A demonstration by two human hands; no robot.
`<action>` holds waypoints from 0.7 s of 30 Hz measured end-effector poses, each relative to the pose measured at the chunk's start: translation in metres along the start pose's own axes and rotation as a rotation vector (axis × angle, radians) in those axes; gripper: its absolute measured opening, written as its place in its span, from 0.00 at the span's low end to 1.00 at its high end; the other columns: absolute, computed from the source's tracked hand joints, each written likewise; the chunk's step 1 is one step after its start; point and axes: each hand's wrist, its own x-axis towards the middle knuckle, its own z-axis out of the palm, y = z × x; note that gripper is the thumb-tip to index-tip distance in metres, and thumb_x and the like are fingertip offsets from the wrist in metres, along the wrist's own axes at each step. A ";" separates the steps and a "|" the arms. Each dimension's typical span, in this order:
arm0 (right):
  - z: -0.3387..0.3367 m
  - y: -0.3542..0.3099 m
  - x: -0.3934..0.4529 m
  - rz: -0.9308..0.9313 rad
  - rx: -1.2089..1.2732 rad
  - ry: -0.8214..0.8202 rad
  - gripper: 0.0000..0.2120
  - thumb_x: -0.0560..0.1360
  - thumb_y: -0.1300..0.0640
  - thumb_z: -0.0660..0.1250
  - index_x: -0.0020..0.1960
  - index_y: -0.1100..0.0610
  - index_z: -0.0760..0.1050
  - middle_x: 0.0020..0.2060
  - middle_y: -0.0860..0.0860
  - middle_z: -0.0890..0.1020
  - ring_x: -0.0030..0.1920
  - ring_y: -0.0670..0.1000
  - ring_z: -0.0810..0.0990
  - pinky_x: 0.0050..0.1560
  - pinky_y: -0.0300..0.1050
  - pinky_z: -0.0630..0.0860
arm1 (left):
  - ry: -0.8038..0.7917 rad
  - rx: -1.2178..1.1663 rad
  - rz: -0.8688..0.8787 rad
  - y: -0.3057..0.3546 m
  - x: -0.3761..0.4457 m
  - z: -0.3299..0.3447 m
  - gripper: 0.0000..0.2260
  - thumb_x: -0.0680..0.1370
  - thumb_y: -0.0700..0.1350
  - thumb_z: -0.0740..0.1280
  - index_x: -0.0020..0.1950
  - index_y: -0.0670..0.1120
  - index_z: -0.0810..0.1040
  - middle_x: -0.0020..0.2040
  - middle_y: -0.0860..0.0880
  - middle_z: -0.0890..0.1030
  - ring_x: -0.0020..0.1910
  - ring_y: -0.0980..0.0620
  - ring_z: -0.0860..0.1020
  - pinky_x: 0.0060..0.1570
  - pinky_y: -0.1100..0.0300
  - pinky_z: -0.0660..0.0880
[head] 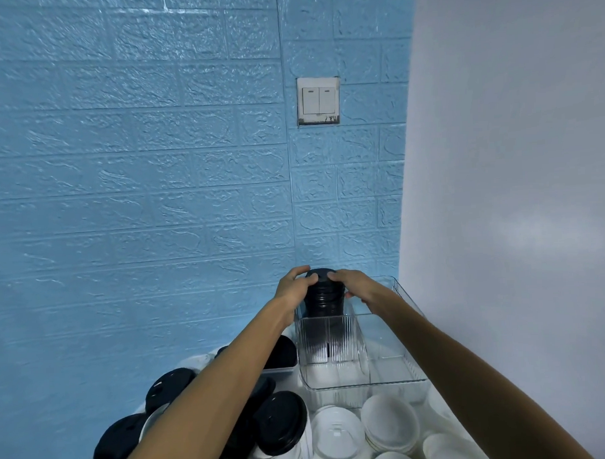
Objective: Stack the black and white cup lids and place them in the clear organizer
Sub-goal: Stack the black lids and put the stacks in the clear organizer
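Near left: loose black cup lids (282,424) in a heap, some on white paper cups (295,447), not yet stacked. Just right of them, loose white lids (390,420) nested in short piles, near centre-right.

Left hand (293,285) curls round the left side of the black lid stack (323,295), thumb up on the top rim. Likely there to keep the column straight while it goes down.

The stack is at far centre, standing upright in the far left compartment of the clear organizer (407,380); its lower part shows through the ribbed wall, its upper part sticks out above the rim. Lids are glossy black, ridged edges tightly nested, top one showing a raised dome.

Right hand (356,285) holds the stack's right side, fingertips on top, thumb lower on the side. Two-sided hold probably stops the lids fanning out.

Organizer's right compartments hold nothing I can make out. Behind: blue brick-pattern wall (137,166), light switch (319,100) far right of centre.

Judgement: black stack about seated; white lids remain.
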 end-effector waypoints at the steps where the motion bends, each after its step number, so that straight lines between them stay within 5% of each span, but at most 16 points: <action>1: 0.001 0.000 0.001 0.002 0.001 -0.005 0.21 0.85 0.48 0.59 0.73 0.57 0.72 0.68 0.52 0.75 0.60 0.51 0.73 0.57 0.42 0.67 | 0.007 -0.008 0.004 -0.002 0.002 0.000 0.17 0.83 0.45 0.67 0.72 0.51 0.75 0.60 0.48 0.75 0.43 0.57 0.71 0.53 0.55 0.70; 6: 0.009 -0.002 -0.003 -0.006 -0.007 -0.009 0.22 0.85 0.47 0.56 0.75 0.57 0.69 0.73 0.54 0.72 0.70 0.54 0.72 0.68 0.46 0.68 | 0.017 0.008 -0.001 -0.004 0.001 -0.004 0.17 0.83 0.49 0.66 0.73 0.51 0.75 0.68 0.46 0.76 0.56 0.49 0.74 0.59 0.53 0.72; 8: 0.006 -0.012 -0.002 0.009 -0.064 -0.013 0.20 0.85 0.48 0.55 0.72 0.58 0.71 0.68 0.54 0.75 0.60 0.52 0.76 0.56 0.43 0.72 | 0.012 0.035 -0.006 -0.001 0.004 -0.005 0.17 0.83 0.51 0.66 0.73 0.53 0.74 0.70 0.47 0.75 0.62 0.46 0.73 0.66 0.49 0.71; 11: 0.003 -0.021 0.000 0.079 -0.065 0.014 0.16 0.83 0.45 0.57 0.59 0.55 0.76 0.53 0.51 0.80 0.44 0.48 0.76 0.44 0.41 0.71 | 0.019 0.030 0.012 0.001 0.007 -0.005 0.18 0.84 0.51 0.65 0.73 0.50 0.73 0.64 0.51 0.74 0.60 0.50 0.72 0.59 0.55 0.66; 13: 0.006 -0.022 0.002 0.124 0.035 -0.009 0.14 0.82 0.47 0.58 0.53 0.55 0.76 0.47 0.51 0.81 0.43 0.48 0.79 0.47 0.42 0.79 | 0.036 0.035 0.013 0.000 0.008 -0.004 0.17 0.84 0.51 0.65 0.72 0.49 0.74 0.64 0.51 0.76 0.59 0.51 0.73 0.57 0.56 0.67; 17: 0.013 -0.030 -0.010 0.216 0.158 -0.101 0.15 0.82 0.46 0.56 0.47 0.57 0.72 0.39 0.55 0.76 0.34 0.52 0.75 0.24 0.35 0.72 | 0.062 0.002 -0.032 -0.001 0.007 -0.008 0.14 0.84 0.54 0.64 0.68 0.53 0.76 0.66 0.48 0.79 0.64 0.46 0.76 0.63 0.47 0.73; 21: 0.027 -0.027 0.000 0.251 0.323 -0.110 0.19 0.77 0.41 0.61 0.49 0.58 0.77 0.41 0.57 0.81 0.43 0.56 0.81 0.50 0.54 0.83 | 0.057 -0.049 -0.061 -0.004 0.009 -0.016 0.11 0.84 0.53 0.63 0.64 0.54 0.76 0.61 0.48 0.79 0.60 0.46 0.77 0.62 0.45 0.74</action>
